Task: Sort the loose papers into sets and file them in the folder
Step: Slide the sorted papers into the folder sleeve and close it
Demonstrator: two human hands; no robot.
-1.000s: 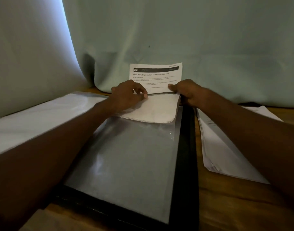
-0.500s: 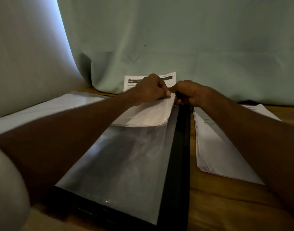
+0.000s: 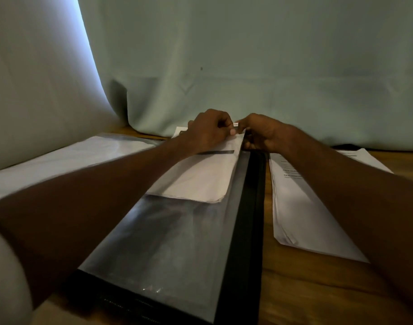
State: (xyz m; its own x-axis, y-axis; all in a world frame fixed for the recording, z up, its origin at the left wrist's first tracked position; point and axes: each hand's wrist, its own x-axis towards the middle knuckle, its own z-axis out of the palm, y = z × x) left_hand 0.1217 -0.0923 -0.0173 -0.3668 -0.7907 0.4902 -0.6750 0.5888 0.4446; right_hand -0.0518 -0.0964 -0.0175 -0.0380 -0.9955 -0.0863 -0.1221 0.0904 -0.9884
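Both hands at the far end of the display folder, working a paper set into a clear sleeve.
Left hand [image 3: 209, 132] curled, pinching the top edge of the paper set [image 3: 200, 177], which lies partly inside the clear sleeve [image 3: 168, 245] of the black folder [image 3: 245, 221] on the wooden bench [image 3: 301, 289]. Right hand [image 3: 261, 133] curled at the sleeve's top corner; what it grips I cannot tell. Loose papers [image 3: 301, 207] lie right of the folder.

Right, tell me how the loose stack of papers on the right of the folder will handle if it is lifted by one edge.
The stack of papers looks thin, so it would probably droop rather than stay flat. Its near-left corner shows sheet edges fanned apart, so nothing seems to bind them and they may slide and splay. It lies flat on the wooden table, so catching an edge may take a fingernail.
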